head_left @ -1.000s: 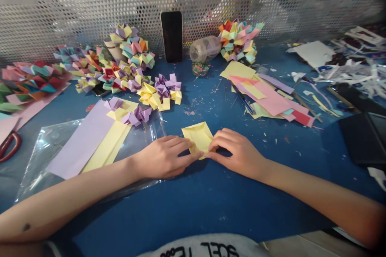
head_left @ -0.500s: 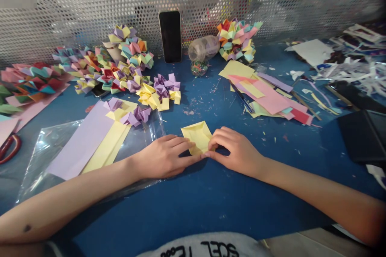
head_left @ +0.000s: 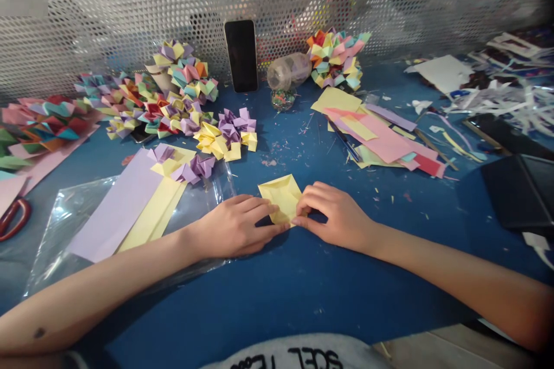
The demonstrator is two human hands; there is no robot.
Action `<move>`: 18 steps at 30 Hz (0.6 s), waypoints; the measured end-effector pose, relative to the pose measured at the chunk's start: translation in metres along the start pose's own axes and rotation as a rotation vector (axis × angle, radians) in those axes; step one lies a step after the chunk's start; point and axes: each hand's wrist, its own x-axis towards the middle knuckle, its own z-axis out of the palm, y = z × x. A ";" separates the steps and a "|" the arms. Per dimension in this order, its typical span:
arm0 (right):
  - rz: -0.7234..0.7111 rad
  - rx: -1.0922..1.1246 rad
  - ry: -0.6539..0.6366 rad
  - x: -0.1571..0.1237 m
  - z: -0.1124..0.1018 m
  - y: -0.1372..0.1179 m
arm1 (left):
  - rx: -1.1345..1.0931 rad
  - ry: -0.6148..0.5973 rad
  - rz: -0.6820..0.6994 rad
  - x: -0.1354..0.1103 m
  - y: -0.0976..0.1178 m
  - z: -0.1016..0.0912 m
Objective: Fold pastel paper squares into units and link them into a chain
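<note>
A small folded sheet of yellow paper (head_left: 281, 197) lies on the blue table in front of me, with creases along its edges. My left hand (head_left: 240, 226) rests at its lower left, fingertips on the paper and thumb along the near edge. At the lower right corner, my right hand (head_left: 332, 213) pinches the paper between thumb and curled fingers. Left of my hands, purple paper strips (head_left: 119, 202) and yellow paper strips (head_left: 158, 213) lie on a clear plastic sleeve (head_left: 60, 230). Folded purple paper units (head_left: 194, 169) sit on top of them.
Colourful folded-paper clusters (head_left: 173, 109) stand at the back left, another paper cluster (head_left: 335, 60) at the back right. A phone (head_left: 241, 56) leans upright near a plastic bottle (head_left: 289, 69). Paper scraps (head_left: 385, 135) and a pen lie right. Red-handled scissors (head_left: 15, 220) lie far left.
The view has shifted very slightly. Both hands stay on the yellow paper; the left thumb has drawn back a little to the left along its near edge.
</note>
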 end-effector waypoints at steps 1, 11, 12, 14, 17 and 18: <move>-0.013 0.004 0.008 0.000 0.000 0.000 | 0.000 0.004 0.000 0.000 0.000 0.000; -0.203 -0.124 0.066 -0.003 -0.003 -0.002 | -0.040 0.146 -0.001 -0.001 -0.001 0.002; -0.201 -0.125 0.076 -0.003 -0.003 -0.001 | -0.048 0.177 -0.009 -0.001 -0.001 0.003; -0.210 -0.129 0.101 -0.003 -0.003 -0.001 | -0.081 0.215 -0.010 -0.001 -0.001 0.003; -0.238 -0.131 0.118 -0.004 -0.003 -0.002 | -0.159 0.220 0.049 -0.002 -0.002 0.003; -0.245 -0.134 0.120 -0.004 -0.003 -0.002 | -0.182 0.219 0.071 -0.002 -0.003 0.002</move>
